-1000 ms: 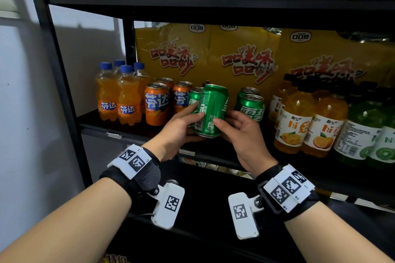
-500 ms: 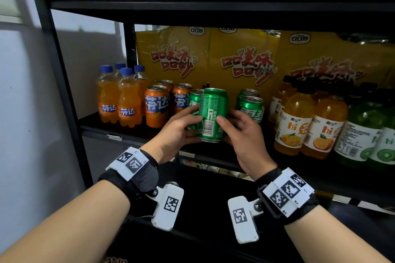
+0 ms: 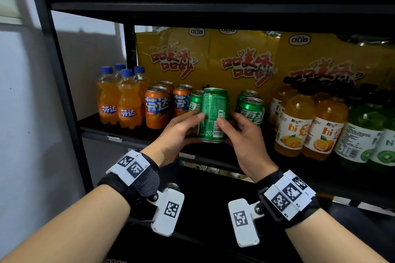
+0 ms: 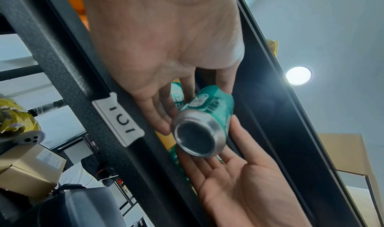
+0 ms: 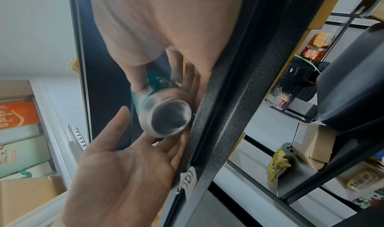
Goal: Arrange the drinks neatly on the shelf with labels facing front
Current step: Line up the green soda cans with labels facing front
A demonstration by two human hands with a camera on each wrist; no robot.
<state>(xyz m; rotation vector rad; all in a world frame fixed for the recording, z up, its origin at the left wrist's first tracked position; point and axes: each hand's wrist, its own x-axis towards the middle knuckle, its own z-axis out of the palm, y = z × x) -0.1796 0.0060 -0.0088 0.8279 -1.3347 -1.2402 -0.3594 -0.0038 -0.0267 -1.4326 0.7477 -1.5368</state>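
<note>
Green Sprite can (image 3: 213,114) held off the shelf (image 3: 132,134), above its front edge, between left hand (image 3: 179,134) and right hand (image 3: 241,134). Long axis near vertical, top tilted slightly away; fine-print and barcode side turned outward to the head view, main logo not facing front. Left thumb pressing the can's left side, right thumb on the barcode panel; fingers of both hands curled round the back and lower wall.

Left wrist view: concave silver base of the can (image 4: 196,135) seen from below, clear of the shelf board, left fingers (image 4: 158,113) along one side, right palm open beneath. White tag (image 4: 118,118) clipped on the shelf's front rail. Right wrist view: same base (image 5: 169,118), slightly blurred, right thumb over the green wall.

Head view only: orange Fanta bottles (image 3: 119,98) at the shelf's left end, orange Fanta cans (image 3: 157,107) beside them, more green cans (image 3: 250,109) just right of the held one, orange juice bottles (image 3: 310,126) further right, yellow snack bags (image 3: 241,60) along the back.
</note>
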